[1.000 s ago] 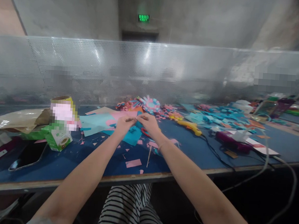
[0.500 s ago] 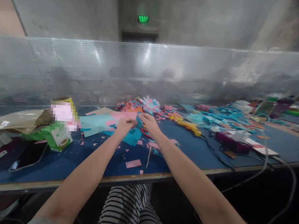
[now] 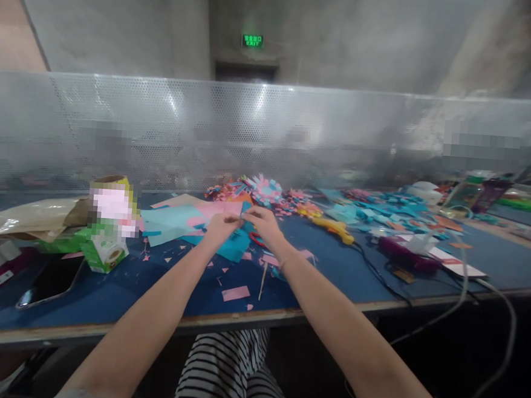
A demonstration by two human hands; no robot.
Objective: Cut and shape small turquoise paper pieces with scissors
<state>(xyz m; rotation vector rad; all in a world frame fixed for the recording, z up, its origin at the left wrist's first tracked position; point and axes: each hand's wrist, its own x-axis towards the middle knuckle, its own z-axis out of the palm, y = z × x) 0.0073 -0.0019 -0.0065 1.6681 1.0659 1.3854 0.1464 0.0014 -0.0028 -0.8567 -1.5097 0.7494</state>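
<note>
My left hand (image 3: 222,229) and my right hand (image 3: 266,226) meet over the middle of the table, fingers pinched together. Between the fingertips is a small piece of blue paper (image 3: 245,208); its exact shape is partly hidden. Pink paper (image 3: 217,208) and a light blue sheet (image 3: 168,222) lie beside my left hand. Under both hands spreads a darker blue sheet (image 3: 232,248). The red handle of what looks like a pair of scissors (image 3: 257,241) shows below my right hand. Behind the hands sits a pink and blue paper flower (image 3: 266,190).
A yellow glue gun (image 3: 333,229) with a black cord lies to the right, near blue paper scraps (image 3: 383,208). On the left are a phone (image 3: 53,281), a green box (image 3: 106,251) and a brown bag (image 3: 32,213). A thin stick (image 3: 263,282) lies near the front edge.
My fingertips have drawn closer together around the blue paper. The view has tilted up slightly, and the objects on the table stay in place.
</note>
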